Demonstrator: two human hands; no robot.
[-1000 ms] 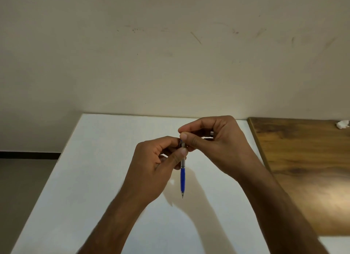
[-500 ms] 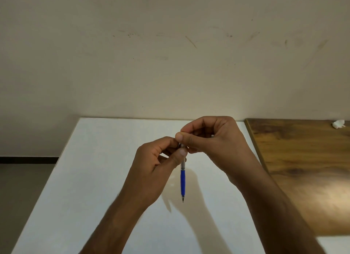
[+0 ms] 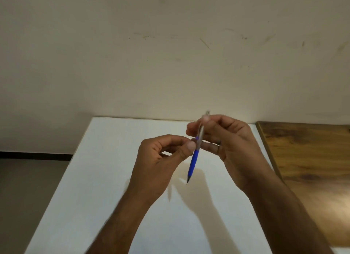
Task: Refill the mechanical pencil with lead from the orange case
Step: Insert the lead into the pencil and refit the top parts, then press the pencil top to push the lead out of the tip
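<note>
Above the white table's far edge, the right hand pinches the mechanical pencil tip-down while the left hand, fingers curled, seems to pinch its barrel; keep it steady, the orange case being out of view.

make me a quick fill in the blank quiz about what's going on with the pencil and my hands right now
1. The pencil has a ____ grip section above its tip.
2. The pencil's tip points ____ toward the white table.
3. The right hand and left hand hold it ____ the table.

Missing words: blue; down; above
</note>
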